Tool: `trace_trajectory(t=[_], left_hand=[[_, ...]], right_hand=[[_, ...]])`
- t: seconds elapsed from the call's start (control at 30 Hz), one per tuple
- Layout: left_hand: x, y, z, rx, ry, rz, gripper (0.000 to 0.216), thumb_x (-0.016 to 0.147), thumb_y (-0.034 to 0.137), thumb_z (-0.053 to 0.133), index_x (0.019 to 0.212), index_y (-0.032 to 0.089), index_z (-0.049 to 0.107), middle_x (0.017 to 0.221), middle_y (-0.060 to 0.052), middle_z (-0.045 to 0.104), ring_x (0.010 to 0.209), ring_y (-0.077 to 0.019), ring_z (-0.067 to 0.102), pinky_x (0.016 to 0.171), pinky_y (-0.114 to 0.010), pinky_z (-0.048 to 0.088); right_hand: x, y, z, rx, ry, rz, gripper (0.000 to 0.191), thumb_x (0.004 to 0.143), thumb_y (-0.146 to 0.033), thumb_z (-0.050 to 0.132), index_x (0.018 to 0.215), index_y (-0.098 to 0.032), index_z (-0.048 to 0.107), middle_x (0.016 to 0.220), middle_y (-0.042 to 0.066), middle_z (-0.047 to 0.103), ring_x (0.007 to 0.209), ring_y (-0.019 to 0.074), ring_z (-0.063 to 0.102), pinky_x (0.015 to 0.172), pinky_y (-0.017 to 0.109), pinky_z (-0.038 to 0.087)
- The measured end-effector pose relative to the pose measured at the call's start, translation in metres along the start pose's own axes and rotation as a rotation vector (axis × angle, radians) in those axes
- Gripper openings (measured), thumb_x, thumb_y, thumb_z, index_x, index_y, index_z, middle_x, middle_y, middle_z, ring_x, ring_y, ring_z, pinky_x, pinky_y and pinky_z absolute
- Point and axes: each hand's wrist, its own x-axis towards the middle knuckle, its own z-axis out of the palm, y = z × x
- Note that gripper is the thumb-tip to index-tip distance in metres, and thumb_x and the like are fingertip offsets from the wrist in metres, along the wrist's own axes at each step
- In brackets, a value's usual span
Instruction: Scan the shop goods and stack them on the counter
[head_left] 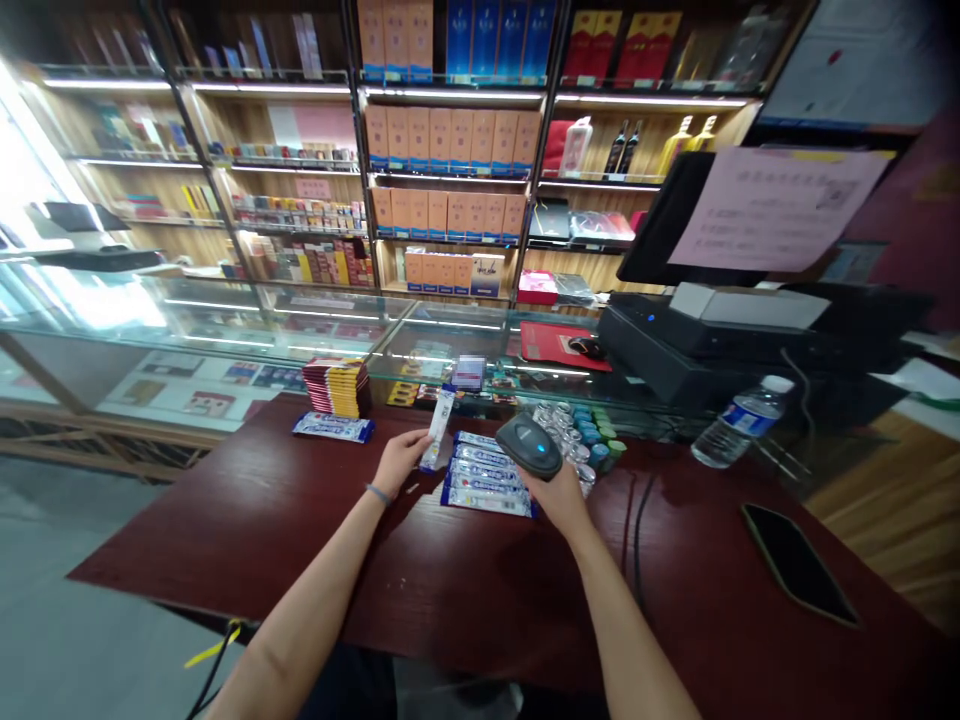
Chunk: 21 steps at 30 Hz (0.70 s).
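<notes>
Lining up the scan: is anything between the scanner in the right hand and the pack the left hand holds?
Nothing visible does. Between the scanner in the right hand and the pack in the left hand is open air; the other packs lie flat on the table below that gap.

a water bottle [739, 420] is laid just in front of the register [675, 350], a phone [799, 563] is left nearer still, stacked packs [336, 387] are parked well left of it.

Upright white-blue packet [439, 425] (dark scanner [529, 445] beside)
</notes>
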Motion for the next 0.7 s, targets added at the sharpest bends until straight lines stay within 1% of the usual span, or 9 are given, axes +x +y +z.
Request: trace_trajectory(t=[0.07,0.1,0.2,0.3,0.43,0.5,0.7], left_hand=[[0.001,-0.004,-0.007,-0.129,-0.008,-0.104,0.051,0.073,0.049,0.075,0.112,0.015,0.074,0.092,-0.007,0.077,0.07,-0.0185,0.068,0.064,-0.028,0.053],[0.002,-0.006,-0.01,-0.17,-0.006,-0.131,0.053,0.071,0.048,0.077,0.112,0.015,0.074,0.091,-0.007,0.077,0.069,-0.0177,0.068,0.062,-0.027,0.053],[0.004,-0.007,-0.016,-0.201,0.025,-0.127,0.051,0.068,0.047,0.08,0.108,0.015,0.076,0.091,-0.008,0.077,0.071,-0.0176,0.068,0.063,-0.027,0.053],[0.005,-0.005,-0.017,-0.154,0.048,-0.098,0.045,0.069,0.044,0.079,0.104,0.016,0.077,0.092,-0.008,0.077,0.074,-0.0189,0.069,0.065,-0.027,0.054],[0.005,-0.002,-0.017,-0.041,0.077,-0.06,0.034,0.074,0.037,0.074,0.101,0.017,0.079,0.094,-0.008,0.077,0.077,-0.0207,0.07,0.067,-0.028,0.054],[0.005,-0.002,-0.017,-0.011,0.088,-0.054,0.032,0.075,0.035,0.072,0.101,0.017,0.079,0.096,-0.008,0.077,0.079,-0.0209,0.07,0.068,-0.028,0.054],[0.006,-0.004,-0.018,-0.107,0.049,-0.086,0.041,0.073,0.042,0.076,0.103,0.015,0.077,0.091,-0.007,0.077,0.074,-0.019,0.068,0.065,-0.028,0.053]], right_hand=[[-0.002,0.002,0.005,-0.009,-0.052,0.003,0.046,0.074,-0.038,0.07,0.115,-0.017,0.065,0.097,0.01,0.076,0.096,0.0289,0.069,0.083,0.041,0.057],[-0.003,0.002,0.008,-0.016,-0.084,0.002,0.047,0.074,-0.037,0.07,0.116,-0.018,0.064,0.101,0.009,0.075,0.097,0.0283,0.069,0.085,0.041,0.056],[-0.007,0.003,0.013,-0.054,-0.18,-0.007,0.053,0.073,-0.034,0.07,0.123,-0.021,0.059,0.108,0.008,0.075,0.098,0.0268,0.07,0.09,0.04,0.054],[-0.009,0.004,0.018,-0.099,-0.243,-0.005,0.063,0.071,-0.033,0.072,0.131,-0.024,0.054,0.106,0.006,0.075,0.099,0.0272,0.071,0.09,0.04,0.054],[-0.011,0.005,0.02,-0.158,-0.252,-0.002,0.063,0.069,-0.037,0.076,0.128,-0.023,0.059,0.101,0.007,0.076,0.098,0.0297,0.071,0.089,0.042,0.054],[-0.012,0.005,0.02,-0.176,-0.242,-0.001,0.064,0.067,-0.038,0.079,0.126,-0.023,0.061,0.1,0.007,0.077,0.097,0.0304,0.072,0.089,0.043,0.055],[-0.011,0.004,0.018,-0.181,-0.214,0.011,0.057,0.067,-0.029,0.074,0.122,-0.025,0.06,0.097,0.005,0.077,0.094,0.0285,0.072,0.086,0.04,0.055]])
